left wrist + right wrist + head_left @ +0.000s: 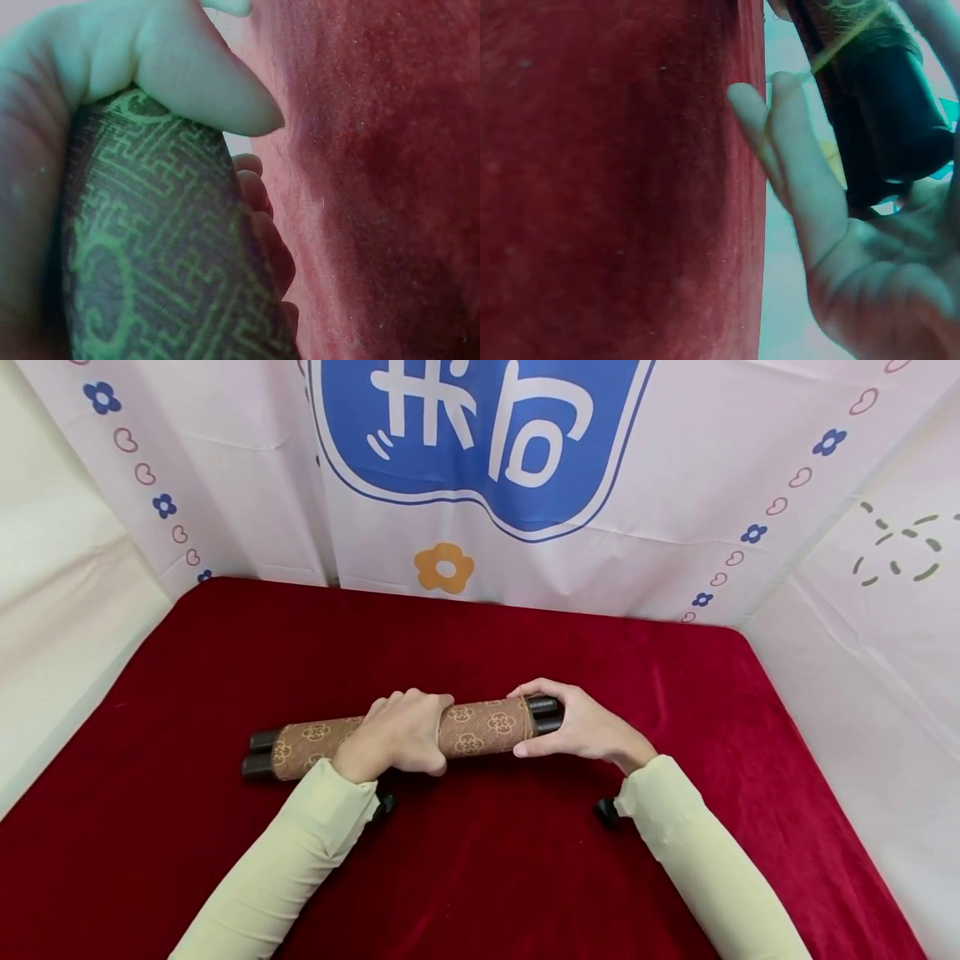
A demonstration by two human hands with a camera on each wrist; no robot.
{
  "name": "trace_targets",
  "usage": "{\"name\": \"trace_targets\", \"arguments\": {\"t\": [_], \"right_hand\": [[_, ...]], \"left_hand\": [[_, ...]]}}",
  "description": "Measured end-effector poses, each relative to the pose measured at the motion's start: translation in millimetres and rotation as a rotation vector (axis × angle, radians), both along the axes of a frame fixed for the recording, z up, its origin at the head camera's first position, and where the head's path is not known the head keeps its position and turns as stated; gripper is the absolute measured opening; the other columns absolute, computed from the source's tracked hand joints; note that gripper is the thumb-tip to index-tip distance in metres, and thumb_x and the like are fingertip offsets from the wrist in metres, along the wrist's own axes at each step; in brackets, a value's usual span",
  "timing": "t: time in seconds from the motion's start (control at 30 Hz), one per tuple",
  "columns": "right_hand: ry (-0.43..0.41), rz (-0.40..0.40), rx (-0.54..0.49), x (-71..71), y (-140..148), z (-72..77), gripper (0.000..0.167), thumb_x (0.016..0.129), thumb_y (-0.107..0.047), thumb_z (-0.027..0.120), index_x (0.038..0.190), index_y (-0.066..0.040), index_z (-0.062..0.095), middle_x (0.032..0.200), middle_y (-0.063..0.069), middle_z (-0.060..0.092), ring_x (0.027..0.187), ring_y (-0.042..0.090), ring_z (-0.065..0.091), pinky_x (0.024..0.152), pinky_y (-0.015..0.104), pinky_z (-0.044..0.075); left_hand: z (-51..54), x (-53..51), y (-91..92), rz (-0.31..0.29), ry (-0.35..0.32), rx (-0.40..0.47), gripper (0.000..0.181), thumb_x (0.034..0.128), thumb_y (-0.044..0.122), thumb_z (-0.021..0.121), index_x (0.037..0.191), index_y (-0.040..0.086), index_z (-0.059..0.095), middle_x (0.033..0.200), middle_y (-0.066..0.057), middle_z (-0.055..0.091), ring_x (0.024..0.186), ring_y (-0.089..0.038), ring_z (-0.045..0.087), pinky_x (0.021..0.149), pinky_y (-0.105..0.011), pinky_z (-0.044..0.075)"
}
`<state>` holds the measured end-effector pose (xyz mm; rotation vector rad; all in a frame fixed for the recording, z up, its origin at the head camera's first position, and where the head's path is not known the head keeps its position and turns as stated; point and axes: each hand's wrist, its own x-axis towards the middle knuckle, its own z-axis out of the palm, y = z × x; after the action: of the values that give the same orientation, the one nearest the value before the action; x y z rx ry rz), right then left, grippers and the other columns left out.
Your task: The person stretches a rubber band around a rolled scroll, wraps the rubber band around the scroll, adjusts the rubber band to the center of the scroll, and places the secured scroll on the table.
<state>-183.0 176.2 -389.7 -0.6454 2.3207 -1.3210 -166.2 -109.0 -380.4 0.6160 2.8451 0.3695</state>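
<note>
A person in pale yellow sleeves (pixel 712 852) holds a rolled-up scroll (pixel 487 727) over the middle of a table (pixel 480 877) covered in red velvet. The roll lies nearly crosswise, its right end a little farther from the person than its left, and two black rods (pixel 257 766) jut from each end; whether it rests on the cloth or sits just above it cannot be told.

The left hand (pixel 401 731) grips the brown, gold-patterned cover near its middle, thumb on the near side and fingers wrapped over the far side. The right hand (pixel 585 727) arches around the right end, thumb and fingers spread apart on either side of the rods. A thin yellow band (pixel 847 39) runs from the roll's end across the right fingertips, seen in the right wrist view; how firmly those fingers press the roll cannot be told.

Behind the table hangs a white curtain (pixel 255 510) printed with a blue emblem (pixel 420 477) and an orange flower (pixel 427 568).
</note>
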Motion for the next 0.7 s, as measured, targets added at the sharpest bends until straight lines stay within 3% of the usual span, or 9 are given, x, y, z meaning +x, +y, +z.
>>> {"name": "trace_targets", "arguments": {"t": [0.17,0.4,0.53,0.7], "right_hand": [[-0.03,0.016,0.04,-0.9,-0.8,5.0,0.059,0.077,-0.023,0.094,0.128,-0.025,0.065,0.118,0.005,0.07,0.107,0.025,0.066,0.093,0.038,0.054],[-0.079,-0.023,0.107,0.5,0.0,6.3,0.065,0.076,-0.023,0.092,0.13,-0.013,0.057,0.117,0.01,0.067,0.106,0.022,0.063,0.091,0.034,0.052],[-0.129,-0.028,0.06,0.7,2.9,6.1,0.068,0.076,-0.016,0.089,0.133,-0.01,0.052,0.12,0.013,0.064,0.107,0.023,0.062,0.091,0.033,0.052],[-0.215,-0.008,-0.052,1.4,8.5,6.1,0.073,0.082,-0.011,0.085,0.145,-0.015,0.048,0.13,0.015,0.059,0.11,0.026,0.065,0.092,0.037,0.057]], "left_hand": [[0.1,1.2,1.1,-0.005,0.011,0.005,0.059,0.0582,0.028,0.079,0.116,0.017,0.069,0.084,-0.002,0.068,0.073,-0.026,0.066,0.056,-0.045,0.05],[0.7,1.7,1.3,-0.008,0.024,0.008,0.054,0.0577,0.027,0.08,0.109,0.018,0.069,0.083,-0.002,0.069,0.071,-0.025,0.066,0.055,-0.045,0.05],[0.3,1.5,0.9,-0.003,0.026,0.007,0.055,0.0576,0.027,0.081,0.111,0.018,0.069,0.084,-0.001,0.069,0.071,-0.025,0.066,0.054,-0.044,0.049],[1.2,1.1,0.2,0.007,0.03,0.023,0.057,0.0568,0.028,0.082,0.112,0.018,0.069,0.083,-0.002,0.068,0.07,-0.025,0.065,0.054,-0.044,0.049]]}}
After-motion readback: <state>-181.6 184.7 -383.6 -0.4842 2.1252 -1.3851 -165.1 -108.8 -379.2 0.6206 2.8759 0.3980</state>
